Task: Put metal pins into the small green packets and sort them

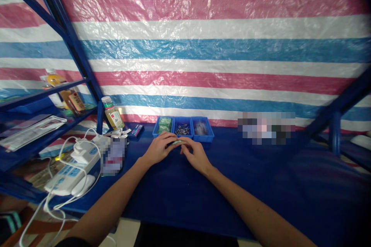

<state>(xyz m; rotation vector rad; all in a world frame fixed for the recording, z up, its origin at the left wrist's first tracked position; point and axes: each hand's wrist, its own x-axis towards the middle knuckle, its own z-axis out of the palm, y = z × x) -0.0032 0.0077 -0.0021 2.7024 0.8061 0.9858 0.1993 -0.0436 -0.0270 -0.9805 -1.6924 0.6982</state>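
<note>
L hand [160,149] & R hand [194,155] both part-curled, fingertips pinching small pale piece [177,142] btwn them, over blue table [174,193], just near side of blue trays [203,138]. Risk: loose pinch cd drop piece; knuckles v close to trays, bump might spill metal bits [182,129].

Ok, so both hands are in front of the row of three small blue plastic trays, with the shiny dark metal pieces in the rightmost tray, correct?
Not quite: the head view shows the shiny dark metal pieces in the middle tray, not the rightmost tray. The left hand and right hand are in front, yes.
</note>
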